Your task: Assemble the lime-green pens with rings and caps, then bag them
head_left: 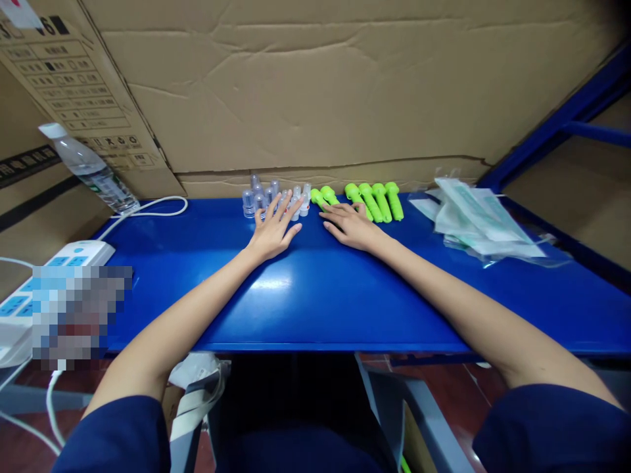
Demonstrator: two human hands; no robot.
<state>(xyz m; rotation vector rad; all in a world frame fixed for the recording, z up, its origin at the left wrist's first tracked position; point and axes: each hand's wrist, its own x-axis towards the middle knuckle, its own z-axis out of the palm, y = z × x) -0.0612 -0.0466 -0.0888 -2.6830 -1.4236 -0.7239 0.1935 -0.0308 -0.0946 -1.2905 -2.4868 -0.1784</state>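
My left hand [271,235] rests with fingers spread at the front of a cluster of clear plastic caps [248,204] and smaller clear-and-white pieces [305,199]. Its fingertips reach over some of them and partly hide them. Beside it, my right hand [352,225] lies palm down, fingers stretched out, at the lime-green torch-shaped plastic pieces [379,200]. Two of these green pieces [328,195] lie a little apart on the left, partly behind that hand. Neither hand has anything visibly gripped.
Flat plastic packets [480,217] with pale green-white contents are piled on the blue table [305,295] at right. A tilted water bottle [93,167], white cable [172,205] and power strip [91,251] are at left, near a blurred-out object [79,315]. Cardboard [320,98] stands behind.
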